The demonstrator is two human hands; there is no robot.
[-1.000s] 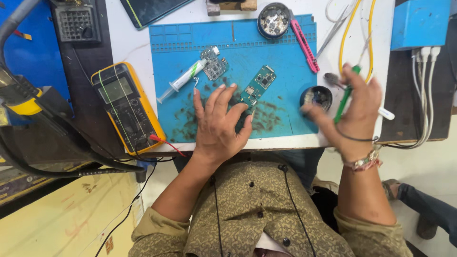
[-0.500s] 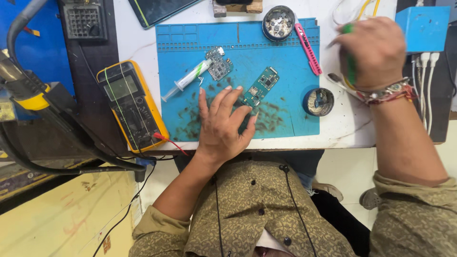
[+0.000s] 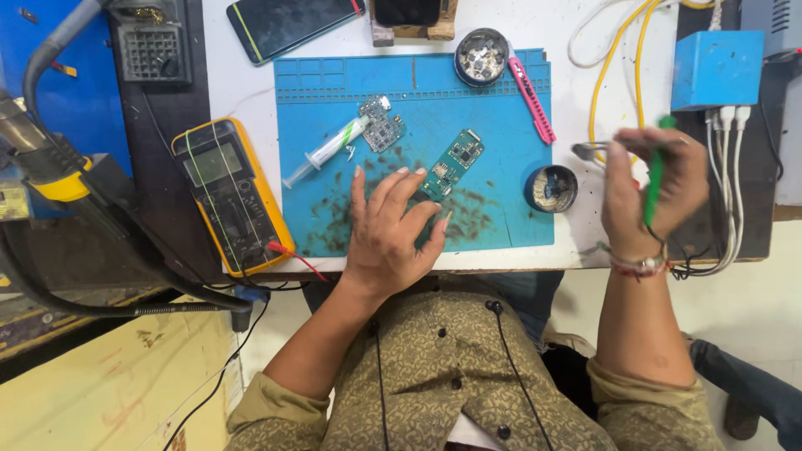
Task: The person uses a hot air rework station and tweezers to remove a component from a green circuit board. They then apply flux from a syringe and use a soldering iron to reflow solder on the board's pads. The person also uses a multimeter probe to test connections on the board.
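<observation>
On the white bench in front of me lies a large blue work mat [image 3: 501,108], stained with dark flecks. Left of it sits one yellow-cased multimeter [image 3: 230,196] with a grey screen. A blue box [image 3: 717,68] stands at the far right. My left hand [image 3: 388,234] rests flat on the mat, fingers spread, fingertips touching one long green circuit board [image 3: 454,161]. My right hand [image 3: 656,196] is raised off the bench, closed around a green-handled tool [image 3: 656,179]. A second, smaller grey board [image 3: 382,127] lies beside one syringe [image 3: 326,152]. Two round tins [image 3: 482,56] sit near a pink tool [image 3: 532,98].
</observation>
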